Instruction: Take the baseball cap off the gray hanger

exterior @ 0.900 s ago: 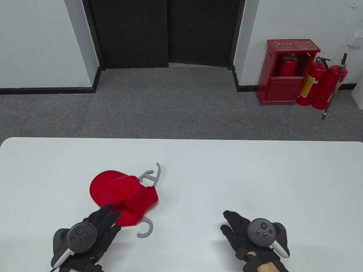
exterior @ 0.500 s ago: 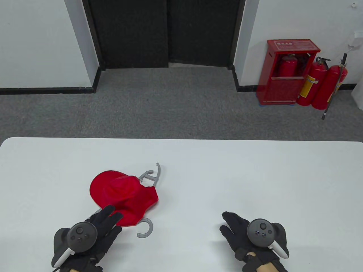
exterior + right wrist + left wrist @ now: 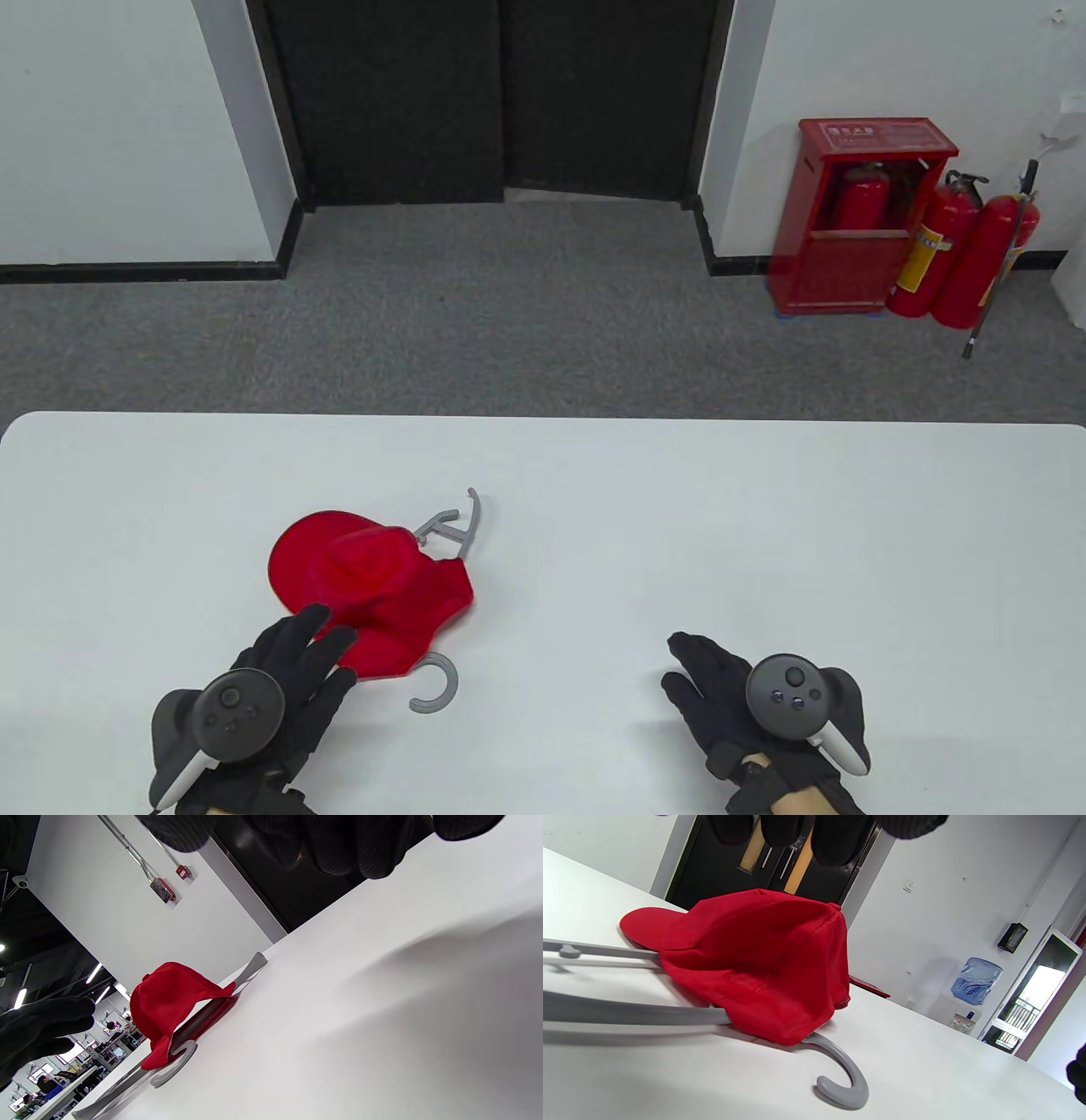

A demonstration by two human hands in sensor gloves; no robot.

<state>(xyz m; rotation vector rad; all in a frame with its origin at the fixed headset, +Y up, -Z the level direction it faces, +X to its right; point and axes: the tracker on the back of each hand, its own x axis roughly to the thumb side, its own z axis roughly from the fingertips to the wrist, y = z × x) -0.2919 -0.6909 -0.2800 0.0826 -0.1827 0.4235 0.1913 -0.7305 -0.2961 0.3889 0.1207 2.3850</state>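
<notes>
White lettering on red extinguisher cabinet [image 3: 876, 136], water jug label [image 3: 972, 991], both illegible

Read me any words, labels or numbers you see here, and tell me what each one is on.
Red fire cabinet: white characters along its top, too small to read.
Yellow label on a fire extinguisher: unreadable.
Water bottle: blue brand print, too blurred to read.
Baseball cap and gray hanger: no text.

Both hands wear black knit gloves. The left hand [image 3: 288, 671] and the right hand [image 3: 713, 688] each carry a dark grey round tracker with small buttons and a white band at its 6 o'clock edge. Bare skin shows at the right wrist.
</notes>
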